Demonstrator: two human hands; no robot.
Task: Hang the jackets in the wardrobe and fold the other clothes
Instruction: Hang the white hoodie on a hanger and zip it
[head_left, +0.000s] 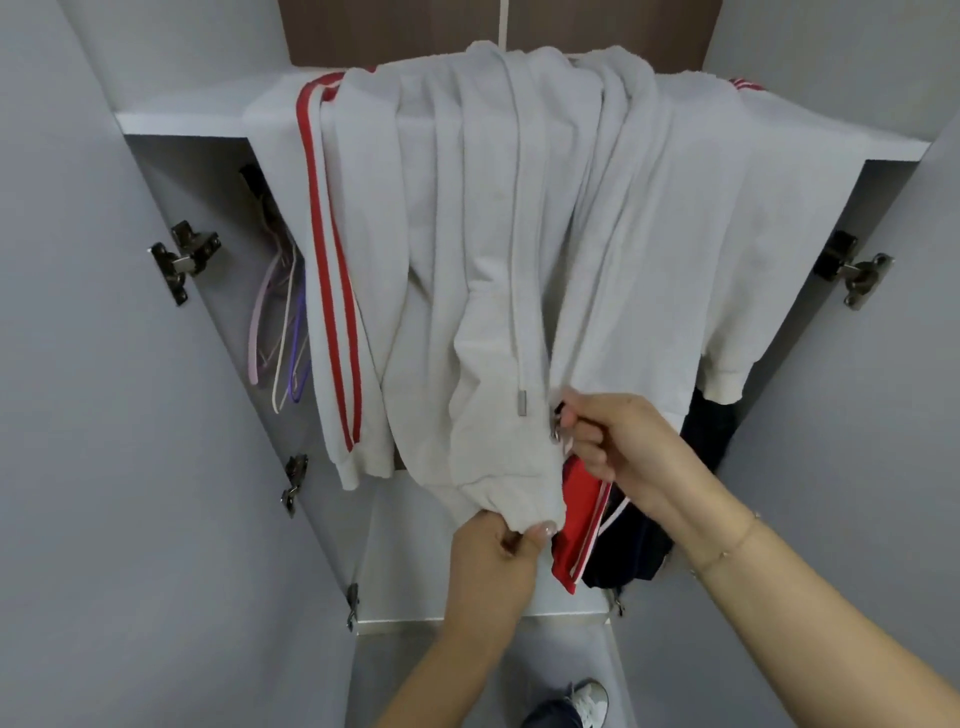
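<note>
1. Left hand (501, 545) grips the hem of the white jacket (498, 249)
2. Right hand (613, 441) pinches the zipper pull (557, 432) at the jacket's front edge
3. The jacket hangs in the wardrobe (156, 364), over its shelf (171, 122)
4. Hangers (280, 332) hang at left

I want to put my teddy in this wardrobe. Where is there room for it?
The white shelf is bare left of the white red-striped jacket, and on its right end. The wardrobe floor is bare left of the left hand. It is crowded behind the right hand, with red and dark clothes.
</note>
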